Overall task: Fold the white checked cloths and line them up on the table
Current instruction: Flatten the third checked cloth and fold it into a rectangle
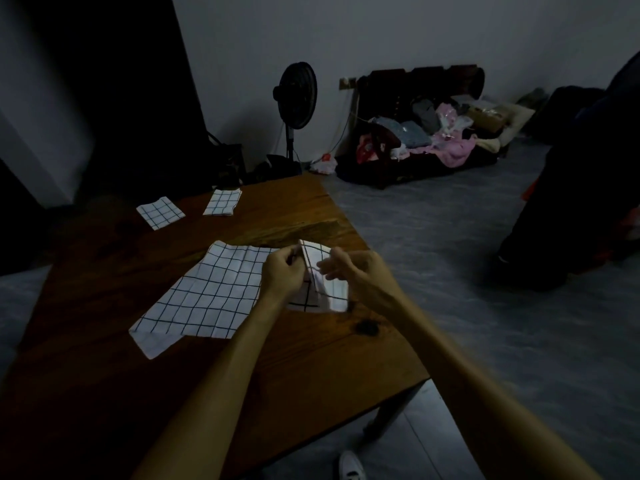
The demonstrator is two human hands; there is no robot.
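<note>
A small white checked cloth (323,289) is raised off the wooden table (284,368), partly folded, between both hands. My left hand (282,275) pinches its left edge, and my right hand (346,268) grips its upper right part. To their left a larger white checked cloth (204,299) lies spread flat on the table, with one corner turned under at the near left. Two folded checked cloths lie side by side at the far end: one (160,212) on the left, one (222,202) on the right.
The table's right edge runs close by my right arm, and a grey floor lies beyond it. A black standing fan (298,98) stands past the far end. A dark bench with piled clothes (426,133) is against the wall. A white shoe (351,465) shows below.
</note>
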